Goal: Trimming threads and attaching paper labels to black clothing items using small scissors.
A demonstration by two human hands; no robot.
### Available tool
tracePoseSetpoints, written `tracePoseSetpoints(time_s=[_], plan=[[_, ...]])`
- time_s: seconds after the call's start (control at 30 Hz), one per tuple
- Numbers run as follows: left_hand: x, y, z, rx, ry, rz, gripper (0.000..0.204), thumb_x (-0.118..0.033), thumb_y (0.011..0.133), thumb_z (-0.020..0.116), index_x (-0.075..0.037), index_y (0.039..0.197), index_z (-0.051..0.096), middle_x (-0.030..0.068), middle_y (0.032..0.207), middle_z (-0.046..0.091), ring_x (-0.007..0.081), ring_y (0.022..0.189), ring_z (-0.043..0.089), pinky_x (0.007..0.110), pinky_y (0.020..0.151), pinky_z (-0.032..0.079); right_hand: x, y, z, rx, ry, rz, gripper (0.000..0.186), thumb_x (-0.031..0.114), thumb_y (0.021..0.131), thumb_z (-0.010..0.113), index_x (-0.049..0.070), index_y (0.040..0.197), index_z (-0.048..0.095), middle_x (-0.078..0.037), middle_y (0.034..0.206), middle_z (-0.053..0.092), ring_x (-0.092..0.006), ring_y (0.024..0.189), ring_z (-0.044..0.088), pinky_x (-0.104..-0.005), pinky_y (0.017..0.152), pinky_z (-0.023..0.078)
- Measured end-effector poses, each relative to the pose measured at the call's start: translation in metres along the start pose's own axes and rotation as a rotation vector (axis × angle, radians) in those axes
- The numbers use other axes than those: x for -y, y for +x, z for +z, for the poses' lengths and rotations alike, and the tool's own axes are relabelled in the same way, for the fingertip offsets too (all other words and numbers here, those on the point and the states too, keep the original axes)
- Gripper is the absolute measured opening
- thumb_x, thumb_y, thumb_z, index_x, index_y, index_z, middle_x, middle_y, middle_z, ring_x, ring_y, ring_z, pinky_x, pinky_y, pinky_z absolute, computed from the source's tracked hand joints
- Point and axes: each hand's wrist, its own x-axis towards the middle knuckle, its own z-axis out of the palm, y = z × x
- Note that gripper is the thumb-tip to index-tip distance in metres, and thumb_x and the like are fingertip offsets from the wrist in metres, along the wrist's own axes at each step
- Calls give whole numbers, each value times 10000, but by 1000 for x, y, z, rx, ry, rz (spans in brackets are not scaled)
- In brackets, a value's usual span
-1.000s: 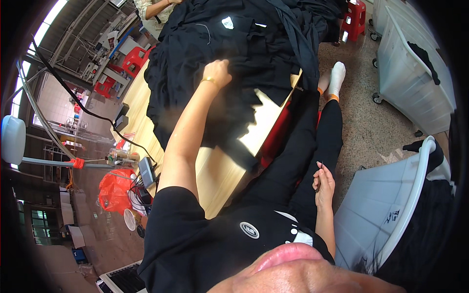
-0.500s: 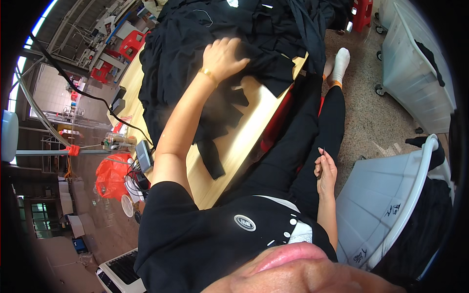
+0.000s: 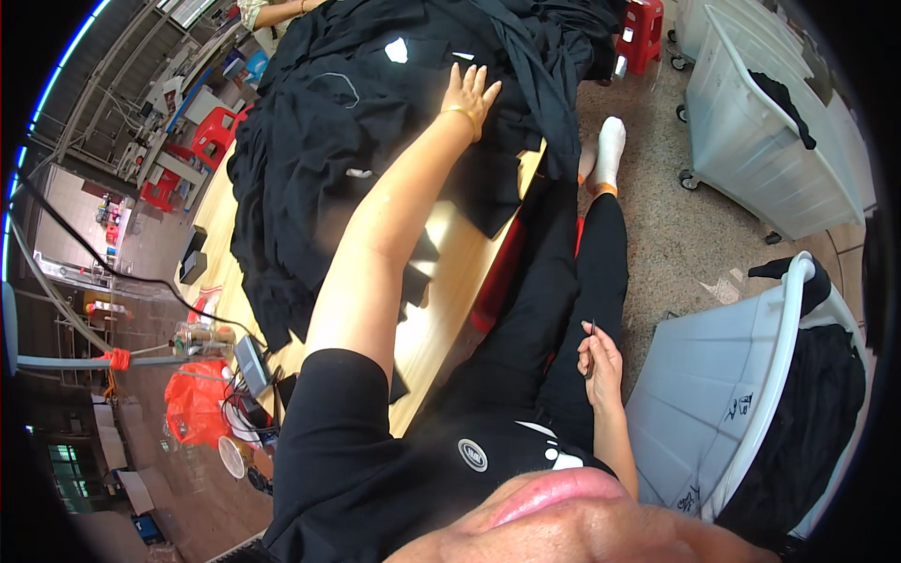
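Note:
My left hand point(image 3: 470, 98) reaches far forward onto a heap of black fabric point(image 3: 310, 122), its fingers spread on the cloth. The heap covers much of a light wooden table point(image 3: 445, 310); small white pieces and a pale thread lie on it. Down by my right leg, my right hand point(image 3: 603, 366) is closed on a thin dark tool point(image 3: 592, 330), too small to identify exactly.
Wheeled white bins point(image 3: 751, 159) stand on the right, and a nearer one point(image 3: 694, 394) holds dark cloth. A red stool point(image 3: 644, 33) is beyond. Left are cables, a small device point(image 3: 251, 364) and a red plastic bag point(image 3: 195, 403). Another person's arm point(image 3: 277, 11) shows at the top.
My left hand has moved farther forward over the fabric, its fingers now stretched out. My right hand still grips the tool. The whole view has shifted slightly.

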Motion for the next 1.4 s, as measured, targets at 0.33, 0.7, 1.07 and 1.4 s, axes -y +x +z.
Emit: tracePoseSetpoints(time_s=[0.33, 0.7, 1.07, 1.4], plan=[[0, 29, 13, -237, -161, 77, 397, -285, 710, 730, -167, 1087, 693, 26, 1163, 637, 212, 1127, 580, 370, 915, 462, 0, 7, -2, 34, -55, 16, 348, 199, 1012, 563, 6, 1302, 560, 6, 838, 611, -29, 610, 493, -180, 501, 362], [21, -39, 31, -150, -829, -117, 451, -180, 692, 612, -101, 1121, 728, 203, 998, 714, 343, 974, 686, 401, 899, 534, -1, 4, -8, 57, 41, -4, 334, 182, 1011, 567, 4, 1293, 572, 2, 837, 617, -35, 620, 507, -181, 523, 383], [-9, -145, 17, -98, -696, -88, 520, -22, 642, 615, -80, 1159, 634, 111, 1202, 641, 301, 1255, 522, 413, 1092, 380, -2, 2, -12, 81, 20, -10, 340, 188, 1012, 565, -1, 1294, 573, 12, 832, 611, -33, 629, 507, -182, 541, 389], [-85, -202, -65, -614, -1035, 257, 317, -72, 791, 672, -94, 1107, 681, 121, 1271, 624, 369, 1308, 490, 492, 1096, 378, 2, 2, -6, 117, 140, 9, 400, 197, 1015, 547, -12, 1356, 530, 13, 823, 548, -39, 608, 423, -199, 525, 311]])
